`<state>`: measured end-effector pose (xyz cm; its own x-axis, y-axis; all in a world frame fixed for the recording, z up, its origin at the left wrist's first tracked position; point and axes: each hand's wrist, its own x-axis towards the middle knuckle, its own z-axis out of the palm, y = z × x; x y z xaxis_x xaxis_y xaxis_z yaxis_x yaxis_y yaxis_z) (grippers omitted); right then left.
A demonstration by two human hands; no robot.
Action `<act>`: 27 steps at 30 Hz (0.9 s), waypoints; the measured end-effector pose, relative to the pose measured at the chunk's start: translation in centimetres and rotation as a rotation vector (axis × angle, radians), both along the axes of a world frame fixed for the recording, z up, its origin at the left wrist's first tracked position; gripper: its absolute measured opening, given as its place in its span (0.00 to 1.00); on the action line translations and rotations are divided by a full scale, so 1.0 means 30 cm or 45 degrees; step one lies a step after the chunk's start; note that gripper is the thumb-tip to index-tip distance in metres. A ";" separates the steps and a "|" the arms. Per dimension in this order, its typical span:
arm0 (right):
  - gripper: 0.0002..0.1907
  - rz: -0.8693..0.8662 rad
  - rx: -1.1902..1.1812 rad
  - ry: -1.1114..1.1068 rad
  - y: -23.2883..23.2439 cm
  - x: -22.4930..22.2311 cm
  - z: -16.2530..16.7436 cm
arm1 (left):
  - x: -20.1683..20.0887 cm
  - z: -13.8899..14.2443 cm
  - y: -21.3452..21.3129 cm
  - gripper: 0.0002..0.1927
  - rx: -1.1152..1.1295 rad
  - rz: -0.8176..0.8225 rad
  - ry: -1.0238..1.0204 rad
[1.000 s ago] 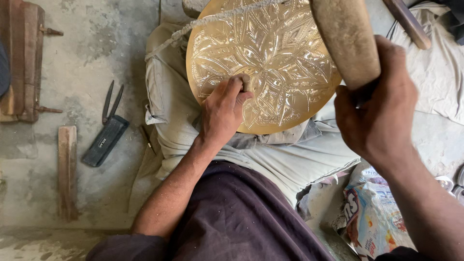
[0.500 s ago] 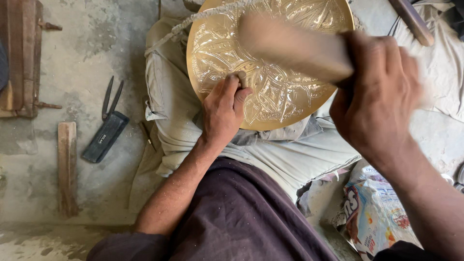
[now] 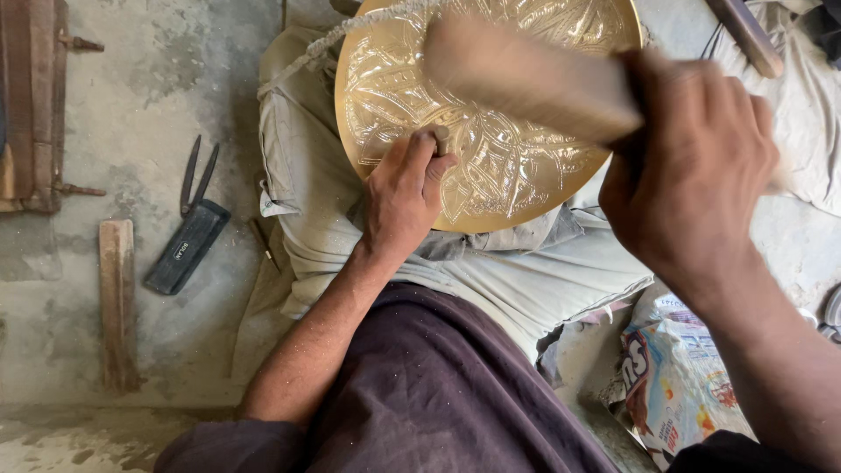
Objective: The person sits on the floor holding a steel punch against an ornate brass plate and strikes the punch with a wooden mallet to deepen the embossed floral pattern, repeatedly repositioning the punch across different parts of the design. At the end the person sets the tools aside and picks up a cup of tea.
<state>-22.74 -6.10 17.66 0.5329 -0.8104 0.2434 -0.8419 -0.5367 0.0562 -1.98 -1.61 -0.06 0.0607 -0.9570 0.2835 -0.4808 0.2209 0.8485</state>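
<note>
Rough grey concrete floor (image 3: 131,105) all around, and we're sitting on it with a round, embossed brass plate (image 3: 526,175) as the centre of everything. That plate lies tilted on a pale, lumpy cloth sack (image 3: 526,280), which sits right under it and spreads out toward our lap.

Our left hand (image 3: 403,197) rests on the near-left edge of the plate, fingers curled shut around a small metal punch (image 3: 441,136) whose tip stands on the embossed pattern. Our right hand (image 3: 692,175) is up over the right side of the plate, fist closed tight round the handle of a light wooden mallet (image 3: 526,74). The mallet head is blurred and hangs across the upper part of the plate, just beyond the punch; we can't tell if it's touching it.

Well off to the left of the plate there's a pair of dark metal shears in a black sheath (image 3: 188,232), and further left a short strip of wood (image 3: 116,302) lying flat. Below and right of the plate, past the sack, sits a crumpled printed plastic bag (image 3: 683,377).
</note>
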 end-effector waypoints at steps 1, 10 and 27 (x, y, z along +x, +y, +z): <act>0.16 -0.038 0.177 -0.289 0.004 0.001 0.008 | 0.002 0.001 0.003 0.12 -0.017 0.000 0.006; 0.16 0.011 -0.086 0.143 -0.033 0.018 -0.031 | 0.011 0.015 0.002 0.15 -0.054 0.010 0.102; 0.23 -0.061 0.060 0.121 -0.033 0.044 -0.002 | 0.018 0.013 -0.003 0.12 0.015 0.015 0.044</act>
<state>-21.42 -7.08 17.60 0.5119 -0.8450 0.1549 -0.8589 -0.4997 0.1123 -1.43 -1.69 0.33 0.0815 -0.9595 0.2697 -0.4539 0.2051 0.8671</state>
